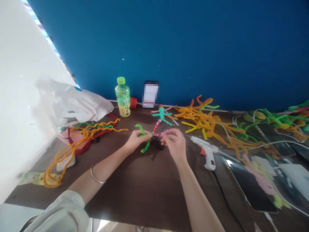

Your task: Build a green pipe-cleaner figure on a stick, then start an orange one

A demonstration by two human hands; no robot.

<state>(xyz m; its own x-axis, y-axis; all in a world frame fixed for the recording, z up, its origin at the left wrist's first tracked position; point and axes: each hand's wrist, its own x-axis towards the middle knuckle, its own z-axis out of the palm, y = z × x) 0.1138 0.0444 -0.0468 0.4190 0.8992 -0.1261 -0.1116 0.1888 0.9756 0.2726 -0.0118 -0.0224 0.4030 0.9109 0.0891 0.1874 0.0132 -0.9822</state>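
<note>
My left hand (135, 140) is closed in a pinch on a green pipe cleaner piece (145, 148), whose curled arms stick out above and below the fingers. Joined to it at the fingertips is a red-and-white striped pipe cleaner (156, 126), bent so that one leg points up and the other runs right. The right-hand leg ends between the pinched fingers of my right hand (175, 144). Under the hands lies a dark fuzzy bundle (158, 143), partly hidden. Just beyond them is a turquoise pipe cleaner figure (161, 112) with spread limbs.
A white glue gun (205, 151) lies right of my right hand, its black cord trailing forward. Orange pipe cleaner pieces (205, 119) heap behind it; a dark phone (251, 183) lies nearer. At the back stand a drink bottle (123, 100) and an upright phone (150, 95). Orange strands (70, 149) lie left.
</note>
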